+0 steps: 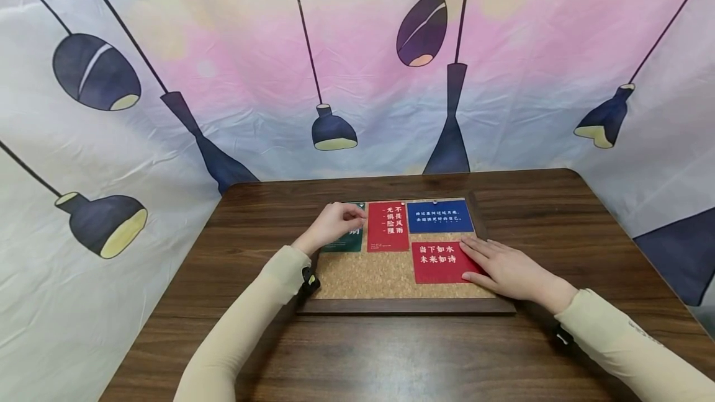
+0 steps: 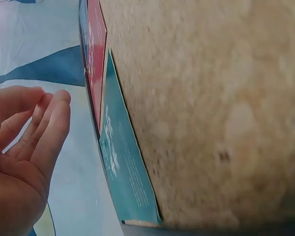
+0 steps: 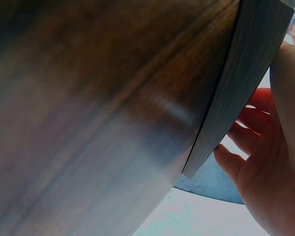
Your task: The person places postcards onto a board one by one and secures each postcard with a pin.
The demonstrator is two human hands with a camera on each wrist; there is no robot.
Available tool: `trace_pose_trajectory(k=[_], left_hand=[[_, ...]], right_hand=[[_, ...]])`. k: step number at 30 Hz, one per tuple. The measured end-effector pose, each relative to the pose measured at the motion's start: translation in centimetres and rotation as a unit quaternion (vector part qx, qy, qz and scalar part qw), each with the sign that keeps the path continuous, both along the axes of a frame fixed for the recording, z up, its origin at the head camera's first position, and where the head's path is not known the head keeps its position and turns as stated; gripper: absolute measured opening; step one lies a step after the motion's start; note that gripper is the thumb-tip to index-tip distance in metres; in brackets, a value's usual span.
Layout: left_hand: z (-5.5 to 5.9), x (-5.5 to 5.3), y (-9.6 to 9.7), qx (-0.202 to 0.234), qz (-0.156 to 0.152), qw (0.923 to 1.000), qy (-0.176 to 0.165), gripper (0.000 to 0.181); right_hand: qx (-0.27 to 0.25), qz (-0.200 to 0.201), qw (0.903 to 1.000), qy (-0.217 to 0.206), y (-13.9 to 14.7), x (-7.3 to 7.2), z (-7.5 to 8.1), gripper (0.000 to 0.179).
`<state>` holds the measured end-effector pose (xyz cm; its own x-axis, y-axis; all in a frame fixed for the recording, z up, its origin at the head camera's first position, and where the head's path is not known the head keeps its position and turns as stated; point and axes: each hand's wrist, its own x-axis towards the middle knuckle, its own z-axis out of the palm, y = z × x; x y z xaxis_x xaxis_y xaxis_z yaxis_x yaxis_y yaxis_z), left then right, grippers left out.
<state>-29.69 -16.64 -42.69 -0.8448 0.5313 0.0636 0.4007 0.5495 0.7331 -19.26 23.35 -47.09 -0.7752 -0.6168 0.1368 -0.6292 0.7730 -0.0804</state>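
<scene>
A framed corkboard (image 1: 363, 278) lies on the table, bearing several printed cards. My left hand (image 1: 334, 227) hovers over the green card (image 1: 347, 244) and covers part of it. In the left wrist view, that hand's thumb and fingertips (image 2: 63, 96) come together; whether anything small is between them cannot be made out. With its fingers extended, my right hand (image 1: 511, 272) rests on the right side of the lower red card (image 1: 438, 272). Above that card is a blue card (image 1: 440, 225); an upper red card (image 1: 380, 228) lies between the green and blue ones.
Small round pins (image 1: 403, 203) show at the top edges of the green, upper red and blue cards. The board's dark frame (image 1: 404, 307) borders the cork. Brown wood-grain tabletop (image 1: 391, 358) surrounds it, and a lamp-patterned cloth (image 1: 368, 79) hangs behind.
</scene>
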Motion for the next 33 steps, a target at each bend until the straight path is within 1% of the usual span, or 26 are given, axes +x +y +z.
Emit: trace_pose_trajectory(k=[3,6,9,11,13,18,24,29,33], left_hand=[[0.0,0.0,0.5,0.004,-0.003,1.0,-0.007,0.022],[-0.2,0.0,1.2,0.015,0.012,0.9997,-0.016,0.021],[-0.4,0.1,1.9,0.04,0.032,0.9984,-0.024,0.019],[-0.4,0.1,2.2,0.058,0.038,0.9971,-0.031,0.02],[-0.4,0.2,2.6,0.065,0.042,0.9965,-0.031,0.02],[-0.3,0.4,3.2,0.052,0.042,0.9973,-0.029,0.018],[-0.4,0.4,3.5,0.03,0.035,0.9983,-0.035,0.014],[-0.6,0.4,3.6,0.017,0.037,0.9981,-0.046,0.014],[-0.7,0.4,3.5,0.016,0.04,0.9977,-0.053,0.016]], right_hand=[[0.001,-0.003,1.0,-0.003,0.0,-0.1,-0.1,0.072],[0.003,-0.004,1.0,-0.008,0.1,-0.1,-0.1,0.073],[0.004,-0.006,0.9999,-0.011,0.1,-0.1,0.0,0.072],[0.002,-0.005,0.9999,-0.01,0.1,0.0,0.0,0.072],[0.0,-0.004,1.0,-0.005,0.0,-0.1,-0.1,0.072],[0.002,-0.006,1.0,0.0,0.1,-0.1,-0.3,0.072],[0.004,-0.006,1.0,-0.003,-0.1,0.0,-0.2,0.072],[0.003,-0.006,1.0,-0.007,-0.1,0.1,0.1,0.071],[0.006,-0.005,0.9999,-0.008,-0.1,0.0,0.1,0.071]])
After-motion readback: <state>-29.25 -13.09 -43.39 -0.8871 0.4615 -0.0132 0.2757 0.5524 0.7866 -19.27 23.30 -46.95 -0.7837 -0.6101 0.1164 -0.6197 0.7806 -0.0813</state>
